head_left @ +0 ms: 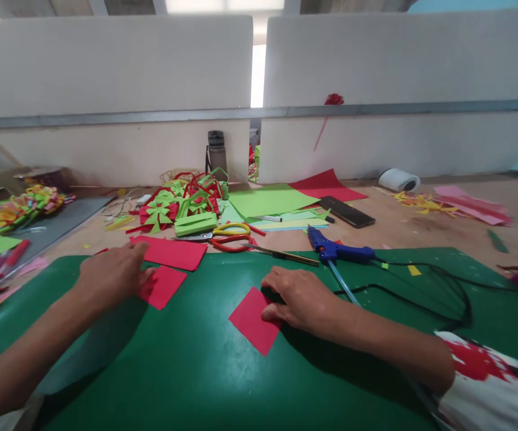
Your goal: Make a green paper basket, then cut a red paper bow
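Observation:
At the left, my left hand (112, 272) has its fingers bent at the edge of a red paper square (164, 287), thumb over its near-left side. A stack of red paper strips (178, 252) lies just behind that square and partly under it. My right hand (301, 299) is closed on the right corner of another red paper square (252, 320), which lies turned like a diamond on the green mat (187, 371). Its thumb presses on the paper; the dark patch under the curled fingers I cannot make out.
Behind the mat lie scissors (232, 241), a thin metal tool (285, 256), a blue glue gun (339, 246) with a black cord, and a phone (347, 212). Red and green paper bows (182, 200) are heaped near a bottle (216, 152). A white roll (399, 179) sits back right.

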The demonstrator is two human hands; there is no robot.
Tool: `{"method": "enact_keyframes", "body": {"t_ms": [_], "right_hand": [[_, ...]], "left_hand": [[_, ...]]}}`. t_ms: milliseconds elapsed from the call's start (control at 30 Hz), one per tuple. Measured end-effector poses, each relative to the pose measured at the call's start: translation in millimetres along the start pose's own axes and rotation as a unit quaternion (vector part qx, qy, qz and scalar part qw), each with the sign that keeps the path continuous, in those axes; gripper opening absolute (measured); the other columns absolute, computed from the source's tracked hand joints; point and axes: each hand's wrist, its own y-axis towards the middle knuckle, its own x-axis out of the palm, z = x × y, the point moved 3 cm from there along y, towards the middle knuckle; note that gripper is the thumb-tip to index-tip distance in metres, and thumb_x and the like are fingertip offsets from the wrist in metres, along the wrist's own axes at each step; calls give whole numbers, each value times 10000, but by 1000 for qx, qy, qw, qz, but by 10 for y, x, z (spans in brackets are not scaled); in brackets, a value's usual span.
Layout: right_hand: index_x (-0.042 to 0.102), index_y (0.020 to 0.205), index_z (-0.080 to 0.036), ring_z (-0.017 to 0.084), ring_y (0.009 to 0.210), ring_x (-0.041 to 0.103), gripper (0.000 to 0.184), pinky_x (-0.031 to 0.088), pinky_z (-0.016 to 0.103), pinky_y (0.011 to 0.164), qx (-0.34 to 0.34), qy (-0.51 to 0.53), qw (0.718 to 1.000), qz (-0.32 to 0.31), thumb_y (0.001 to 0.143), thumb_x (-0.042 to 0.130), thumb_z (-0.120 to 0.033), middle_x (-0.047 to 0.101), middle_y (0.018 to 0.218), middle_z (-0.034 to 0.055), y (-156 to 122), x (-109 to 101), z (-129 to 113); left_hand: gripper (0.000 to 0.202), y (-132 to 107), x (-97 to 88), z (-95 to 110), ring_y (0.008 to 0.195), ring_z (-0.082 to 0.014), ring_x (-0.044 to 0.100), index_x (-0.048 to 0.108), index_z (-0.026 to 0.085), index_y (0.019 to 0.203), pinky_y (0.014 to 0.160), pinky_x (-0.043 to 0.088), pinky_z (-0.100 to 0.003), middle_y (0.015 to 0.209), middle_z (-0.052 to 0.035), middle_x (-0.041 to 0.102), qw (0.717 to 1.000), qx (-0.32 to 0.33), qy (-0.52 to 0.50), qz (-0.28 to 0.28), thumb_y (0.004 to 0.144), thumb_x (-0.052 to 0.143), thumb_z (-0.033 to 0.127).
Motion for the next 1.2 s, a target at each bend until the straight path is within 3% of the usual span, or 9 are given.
{"method": "enact_keyframes", "body": {"t_ms": [67,133,367,633,733,900,1000,1067,1200], "right_hand": [[649,761,-158,210,693,576,131,235,267,520,14,-21,1000,-6,698,704,-260,663,816,82,2,29,-22],[655,735,-170,208,683,589,67,225,266,506,25,-33,999,-11,714,672,-231,682,770,72,1,47,-32],[657,660,-178,198,666,603,112,238,270,514,27,-41,999,-11,748,587,-181,694,691,74,-38,49,0],[652,703,-174,170,639,576,92,295,251,533,8,-8,1000,26,743,569,-173,681,710,54,-88,74,101],[652,921,-169,174,743,581,193,379,249,626,-16,24,998,50,740,586,-178,675,894,64,-102,61,127],[514,1208,-172,178,803,588,487,446,288,728,-36,264,960,83,728,598,-163,650,937,44,-82,38,154],[513,1151,-180,149,688,594,441,461,258,621,10,422,900,105,717,581,-146,645,795,-3,-50,14,172],[466,1157,-185,148,672,607,485,479,264,612,36,518,844,134,694,608,-167,654,804,-6,-30,-8,181],[383,1192,-178,161,698,631,633,508,285,646,52,605,778,161,638,687,-206,668,818,5,2,-25,195]], "left_hand": [[432,-92,11,193,834,-349,560,542,118,1123,583,290,-300,938,-179,628,996,-9,92,15,822,443,412],[460,-187,111,458,816,-308,587,538,146,1175,616,334,-304,910,-148,652,998,41,49,-14,825,462,434],[269,-339,504,1172,714,-226,555,615,179,865,576,314,-273,830,-85,628,967,188,-134,-110,738,594,415],[92,-314,588,1417,611,-177,487,515,196,665,512,228,-260,708,-33,563,964,159,-146,-152,651,596,238],[84,-343,631,1431,583,-155,456,475,195,636,514,235,-258,662,-15,542,957,178,-177,-147,664,552,178],[120,-250,590,1452,625,-146,481,530,191,784,561,327,-251,673,9,543,926,209,-294,-115,694,528,110],[437,-101,553,1429,773,-167,537,505,177,1088,674,412,-272,849,-24,578,865,168,-465,-87,670,618,122],[603,-20,603,1418,824,-180,568,429,167,1207,706,449,-291,941,-58,587,777,108,-607,-128,661,686,186],[414,-4,752,1527,769,-187,627,560,105,1096,733,474,-318,871,-94,643,599,66,-744,-288,758,648,328]]}}
